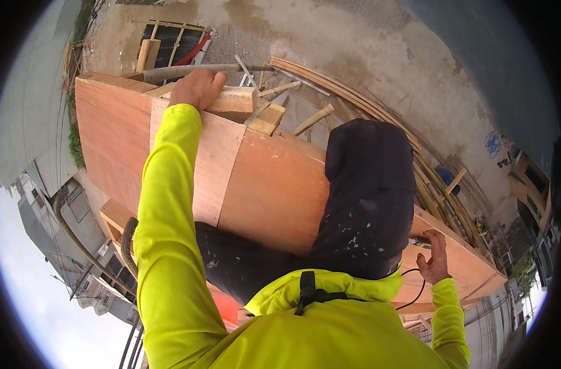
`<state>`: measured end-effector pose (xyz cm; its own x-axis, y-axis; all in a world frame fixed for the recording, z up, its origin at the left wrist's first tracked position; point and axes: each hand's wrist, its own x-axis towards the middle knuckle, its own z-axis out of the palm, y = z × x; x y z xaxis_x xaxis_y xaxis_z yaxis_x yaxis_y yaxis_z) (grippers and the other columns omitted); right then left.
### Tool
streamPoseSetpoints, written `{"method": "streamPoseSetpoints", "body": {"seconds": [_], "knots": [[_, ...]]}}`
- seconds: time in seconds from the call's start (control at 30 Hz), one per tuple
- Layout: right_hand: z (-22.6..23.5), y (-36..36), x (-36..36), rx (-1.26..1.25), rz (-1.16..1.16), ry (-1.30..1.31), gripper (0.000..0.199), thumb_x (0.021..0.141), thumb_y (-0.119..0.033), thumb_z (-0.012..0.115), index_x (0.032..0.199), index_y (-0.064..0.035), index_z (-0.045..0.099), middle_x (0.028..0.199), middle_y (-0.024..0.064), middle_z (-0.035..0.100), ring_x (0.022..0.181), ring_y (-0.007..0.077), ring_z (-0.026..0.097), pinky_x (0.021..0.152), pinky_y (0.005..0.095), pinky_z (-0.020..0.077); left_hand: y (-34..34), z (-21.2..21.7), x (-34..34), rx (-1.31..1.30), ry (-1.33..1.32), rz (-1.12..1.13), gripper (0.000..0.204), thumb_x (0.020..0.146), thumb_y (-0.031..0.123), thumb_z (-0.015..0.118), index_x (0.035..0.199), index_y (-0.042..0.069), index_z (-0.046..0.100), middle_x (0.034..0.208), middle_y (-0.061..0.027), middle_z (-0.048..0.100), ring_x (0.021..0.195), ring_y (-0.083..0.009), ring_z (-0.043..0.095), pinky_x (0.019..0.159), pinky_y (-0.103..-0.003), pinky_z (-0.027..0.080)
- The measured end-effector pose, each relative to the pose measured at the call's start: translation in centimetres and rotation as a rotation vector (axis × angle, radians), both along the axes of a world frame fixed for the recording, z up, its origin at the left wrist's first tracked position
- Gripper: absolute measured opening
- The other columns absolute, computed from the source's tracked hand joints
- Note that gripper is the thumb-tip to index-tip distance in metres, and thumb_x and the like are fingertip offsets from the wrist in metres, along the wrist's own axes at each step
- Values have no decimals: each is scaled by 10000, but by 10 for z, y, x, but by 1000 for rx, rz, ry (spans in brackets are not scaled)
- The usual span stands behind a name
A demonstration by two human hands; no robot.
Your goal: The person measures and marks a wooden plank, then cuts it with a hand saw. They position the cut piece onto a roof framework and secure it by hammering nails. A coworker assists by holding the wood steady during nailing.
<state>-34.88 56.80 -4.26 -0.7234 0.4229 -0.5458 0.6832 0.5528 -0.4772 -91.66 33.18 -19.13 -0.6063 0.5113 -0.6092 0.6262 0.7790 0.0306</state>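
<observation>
Yellow shirt point(317, 338) lies nearest; beyond, the left hand point(197, 89) rests by timber point(234, 99), fingers hidden, grip unclear. Below them, wooden panels point(280, 190) already meet edge to edge, fastening unclear. The right hand point(436, 258), fingers parted, is beside them.

An outdoor building site, shown by plywood panels point(274, 190), long poles point(439, 198) and loose timber point(313, 119).
</observation>
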Motion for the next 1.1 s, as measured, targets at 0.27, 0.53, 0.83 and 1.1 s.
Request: {"method": "streamPoseSetpoints", "body": {"seconds": [0.27,0.53,0.83,1.1], "knots": [[-42,6,-185,-474,-687,606,319,1056,-209,539,1303,-18,606,1124,71,662,993,117,608,865,280,501,2,24,19,834,249,-291,355,848,331,466,984,74,669,944,-133,676,923,-327,614,921,-435,447],[-139,-67,-387,-1144,-294,225,587,927,-472,691,1254,14,648,1118,154,690,1017,247,661,872,363,536,3,28,29,995,347,-335,347,811,353,535,970,67,650,948,-113,649,934,-316,586,923,-460,434],[-178,-125,-405,-623,-77,612,573,850,-174,775,1367,-7,593,1189,157,683,968,206,640,853,333,521,-3,3,14,323,143,-401,415,977,361,445,877,85,738,907,-150,734,940,-337,688,849,-466,507],[-194,-140,-386,-775,-109,660,597,898,-143,757,1434,4,539,1372,141,627,1123,174,617,956,298,501,-9,1,4,51,68,-387,376,982,348,441,857,96,691,867,-185,723,864,-394,707,732,-500,553]]}}
